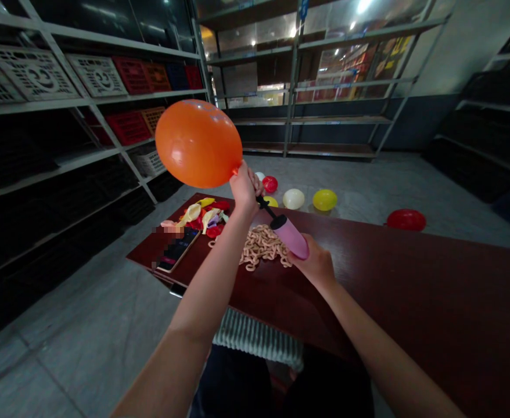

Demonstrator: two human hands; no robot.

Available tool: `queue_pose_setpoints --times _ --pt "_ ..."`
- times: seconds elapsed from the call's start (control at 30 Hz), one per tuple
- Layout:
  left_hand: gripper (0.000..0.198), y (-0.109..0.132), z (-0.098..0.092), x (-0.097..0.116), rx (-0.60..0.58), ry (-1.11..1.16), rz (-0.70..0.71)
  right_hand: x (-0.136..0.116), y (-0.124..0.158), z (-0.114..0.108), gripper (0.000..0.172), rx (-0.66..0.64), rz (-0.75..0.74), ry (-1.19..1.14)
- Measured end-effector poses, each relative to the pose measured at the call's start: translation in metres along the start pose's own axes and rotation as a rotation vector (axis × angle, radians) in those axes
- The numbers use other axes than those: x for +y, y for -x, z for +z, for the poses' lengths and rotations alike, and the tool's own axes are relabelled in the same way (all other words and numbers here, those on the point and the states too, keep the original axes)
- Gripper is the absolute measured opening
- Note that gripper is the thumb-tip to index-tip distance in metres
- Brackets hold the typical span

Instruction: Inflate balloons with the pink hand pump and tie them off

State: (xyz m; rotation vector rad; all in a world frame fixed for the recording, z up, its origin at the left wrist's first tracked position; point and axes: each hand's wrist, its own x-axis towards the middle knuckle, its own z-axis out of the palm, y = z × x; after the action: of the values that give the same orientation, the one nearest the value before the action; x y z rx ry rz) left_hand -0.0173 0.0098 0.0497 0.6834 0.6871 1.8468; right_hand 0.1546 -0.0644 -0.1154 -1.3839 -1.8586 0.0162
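Observation:
An orange inflated balloon (198, 143) juts up and to the left from my left hand (244, 188). The fingers of that hand are closed around its neck, at the black end of a hand pump. My right hand (313, 264) is wrapped around the pump's pink barrel (292, 237), and the black rod (266, 206) shows between barrel and left hand. Under the pump, a pile of beige chain links (264, 247) lies on the dark red table (390, 273). To the left of my hands are several uninflated balloons (203, 215) in mixed colours.
A phone (179, 249) lies near the table's left edge. Beyond the table, inflated white (294, 199), yellow (325, 200) and red balloons (406, 220) rest on the floor. Shelves with plastic crates (32, 72) stand at left; another metal rack (290, 116) stands behind.

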Motion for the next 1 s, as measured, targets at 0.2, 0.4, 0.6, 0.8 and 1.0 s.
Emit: queue_pose_setpoints --times 0.2,0.4,0.6,0.8,1.0 --pt "0.054 0.020 -0.001 -0.045 0.036 0.015 -0.049 0.004 0.001 0.003 0.047 0.000 0.011 0.074" --pt "0.053 0.022 -0.016 -0.037 0.086 0.067 -0.096 0.006 -0.001 0.000 0.049 -0.008 -0.073 0.112" --pt "0.051 0.019 -0.039 -0.024 0.127 0.119 -0.148 0.005 -0.002 -0.002 0.050 -0.032 -0.174 0.136" --pt "0.047 0.007 -0.059 0.000 0.173 0.092 -0.086 0.005 0.001 0.003 0.050 -0.052 -0.223 0.153" --pt "0.044 -0.002 -0.084 0.032 0.228 0.085 -0.060 0.008 0.003 0.005 0.049 -0.073 -0.301 0.159"
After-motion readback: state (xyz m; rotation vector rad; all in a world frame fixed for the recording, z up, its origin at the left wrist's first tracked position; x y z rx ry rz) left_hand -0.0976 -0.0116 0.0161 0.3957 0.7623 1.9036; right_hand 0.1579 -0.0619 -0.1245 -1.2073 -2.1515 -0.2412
